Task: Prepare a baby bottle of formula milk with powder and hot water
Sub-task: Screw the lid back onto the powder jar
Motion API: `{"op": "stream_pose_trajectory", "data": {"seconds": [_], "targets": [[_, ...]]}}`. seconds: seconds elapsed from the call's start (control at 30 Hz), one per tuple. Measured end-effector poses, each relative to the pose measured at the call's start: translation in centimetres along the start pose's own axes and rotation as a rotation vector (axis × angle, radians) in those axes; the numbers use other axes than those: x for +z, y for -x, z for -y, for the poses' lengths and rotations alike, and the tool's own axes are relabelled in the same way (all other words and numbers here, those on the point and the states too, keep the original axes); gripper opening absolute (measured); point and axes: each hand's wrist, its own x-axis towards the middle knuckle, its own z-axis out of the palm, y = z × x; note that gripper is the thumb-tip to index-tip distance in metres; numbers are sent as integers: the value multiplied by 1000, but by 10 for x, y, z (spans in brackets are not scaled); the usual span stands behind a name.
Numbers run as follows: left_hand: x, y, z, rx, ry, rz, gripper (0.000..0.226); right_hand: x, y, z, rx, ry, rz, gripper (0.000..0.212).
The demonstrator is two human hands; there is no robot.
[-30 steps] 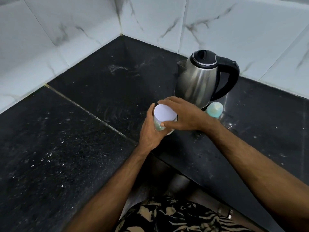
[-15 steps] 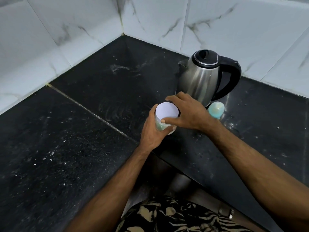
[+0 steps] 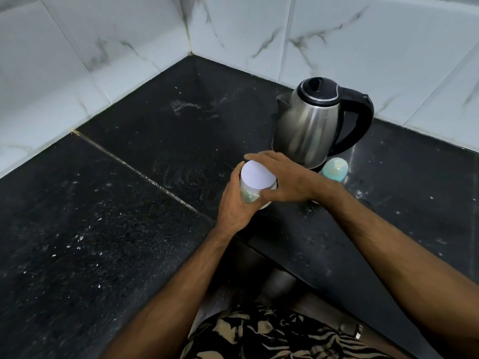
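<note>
since the earlier frames the right hand has turned a little on the jar's top, its fingers sliding further round the far edge of the white lid, while the left hand stays wrapped on the body below; the jar itself has hardly shifted on the counter. nearest the camera, a patterned garment fills the bottom edge, and both bare forearms reach out from it over the front edge of the black stone counter. the left hand is curled round the clear side of the small jar, thumb on the near side and fingers hidden behind, pressing it steady. the right hand comes in from the right and lies over the lid, thumb at the near rim and fingers spread round the far rim, pinching the lid from above. the jar stands upright, its long axis vertical, so the lid lies directly above the left grip and directly under the right palm; the right hand is the one placed to twist, the left to hold against it. this looks like the opening of the powder jar, an early step, and whether the lid is loose yet cannot be told. just beyond the right wrist a pale teal baby bottle stands against the base of the steel kettle, whose black handle points right. behind them rise the white marbled wall tiles.
</note>
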Motion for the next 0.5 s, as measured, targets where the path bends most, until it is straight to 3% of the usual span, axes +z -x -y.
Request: {"op": "stream_pose_trajectory", "data": {"seconds": [0.2,0.37,0.5], "targets": [[-1,-2,2,-7,-28,11,101,6,2,7,128,187,-173,98],[-2,-1,5,22,-25,2,97,4,0,4,24,23,-35,97],[-2,-2,3,13,-40,6,100,8,0,5,107,110,-156,95]]}}
